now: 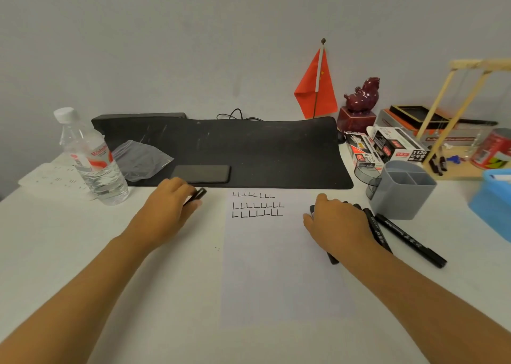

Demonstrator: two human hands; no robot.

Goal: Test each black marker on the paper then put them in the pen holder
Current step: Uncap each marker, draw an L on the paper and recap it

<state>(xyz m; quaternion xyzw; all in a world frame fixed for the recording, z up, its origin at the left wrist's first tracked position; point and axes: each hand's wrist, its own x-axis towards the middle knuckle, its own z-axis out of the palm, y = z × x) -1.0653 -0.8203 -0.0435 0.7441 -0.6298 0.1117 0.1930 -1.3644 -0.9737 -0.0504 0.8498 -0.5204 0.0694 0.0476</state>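
A white sheet of paper lies in the middle of the table, with three rows of black L-shaped test marks near its top. My left hand pinches a short black object, a cap or marker end, left of the paper. My right hand rests on a pile of several black markers at the paper's right edge; its fingers curl over them, and the grip itself is hidden. The grey pen holder stands just behind the pile, and its compartments look empty.
A black desk mat with a phone and a plastic bag lies behind the paper. A water bottle stands at the left. Marker boxes, a red flag, a figurine, a wooden frame, a red can and a blue box crowd the right.
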